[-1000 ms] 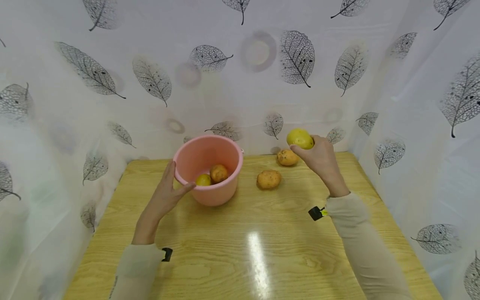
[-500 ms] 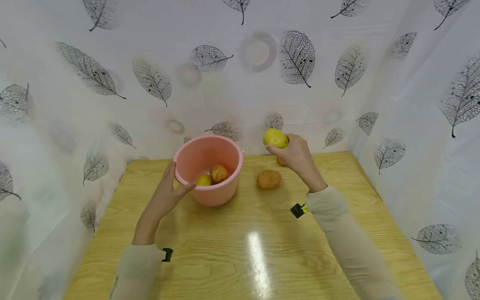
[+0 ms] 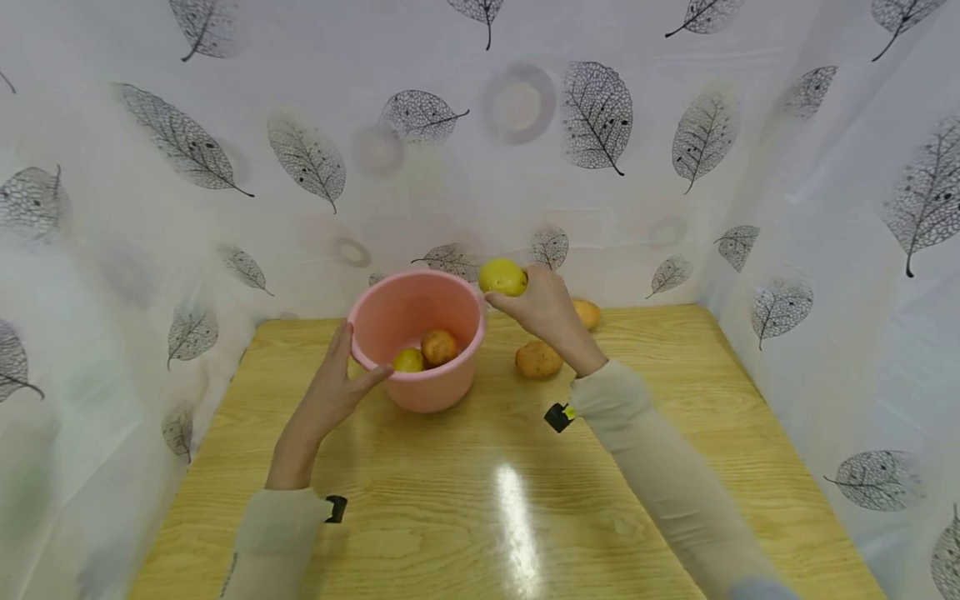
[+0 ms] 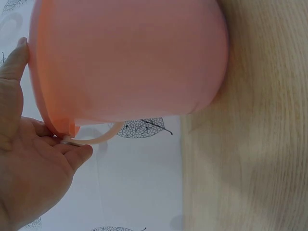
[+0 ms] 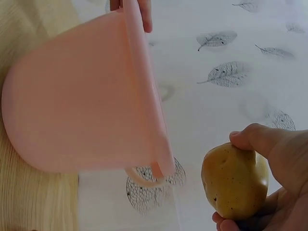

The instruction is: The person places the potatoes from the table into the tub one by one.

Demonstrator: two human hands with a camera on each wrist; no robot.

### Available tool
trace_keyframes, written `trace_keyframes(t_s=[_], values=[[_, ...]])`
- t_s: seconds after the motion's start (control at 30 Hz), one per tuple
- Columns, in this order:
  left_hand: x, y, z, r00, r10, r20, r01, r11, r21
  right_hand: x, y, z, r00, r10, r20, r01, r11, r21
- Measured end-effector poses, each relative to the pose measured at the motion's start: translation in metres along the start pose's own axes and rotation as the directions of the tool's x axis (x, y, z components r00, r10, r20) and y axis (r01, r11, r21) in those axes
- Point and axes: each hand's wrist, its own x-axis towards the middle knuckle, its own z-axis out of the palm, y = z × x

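A pink bucket [image 3: 442, 390] stands on the table, its mouth tipped towards me. My left hand [image 3: 324, 408] grips its left rim, thumb over the near edge; in the left wrist view, fingers [image 4: 79, 155] curl near the handle joint. Inside lie a brown potato [image 3: 438, 347] and a yellow roundish thing [image 3: 408, 360]. My right hand [image 3: 553, 310] holds a smooth yellow potato [image 3: 502, 277] in the air, overlapping the bucket's right rim in the head view. The right wrist view shows thumb and fingers around this potato [image 5: 231, 180], apart from the bucket [image 5: 91, 96].
Two brown potatoes lie on the wooden table [image 3: 420, 517] right of the bucket: one nearer potato [image 3: 537, 359], and a farther potato [image 3: 587, 314] partly behind my right hand. A pale leaf-printed curtain [image 3: 480, 183] encloses the table's back and sides.
My right hand has carried the yellow potato leftwards, from above the farther potato to the bucket's right rim. The left hand and bucket have stayed in place.
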Motion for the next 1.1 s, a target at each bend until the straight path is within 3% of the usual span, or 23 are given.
trace_keyframes(t_s=[0.23, 0.9, 1.1], values=[[0.000, 0.000, 0.000, 1.000, 0.000, 0.001, 0.000, 1.000, 0.000, 0.007, -0.020, 0.019, 0.998, 0.021, 0.059, -0.020, 1.000, -0.009], [-0.001, 0.000, 0.001, 1.000, -0.011, 0.007, 0.011, 1.000, 0.018, 0.020, -0.054, 0.076, 0.977, -0.103, 0.184, 0.096, 0.994, 0.050], [-0.001, 0.000, 0.001, 1.000, -0.008, 0.004, 0.008, 1.000, 0.019, 0.023, -0.059, 0.087, 0.972, -0.079, 0.223, 0.075, 0.997, 0.030]])
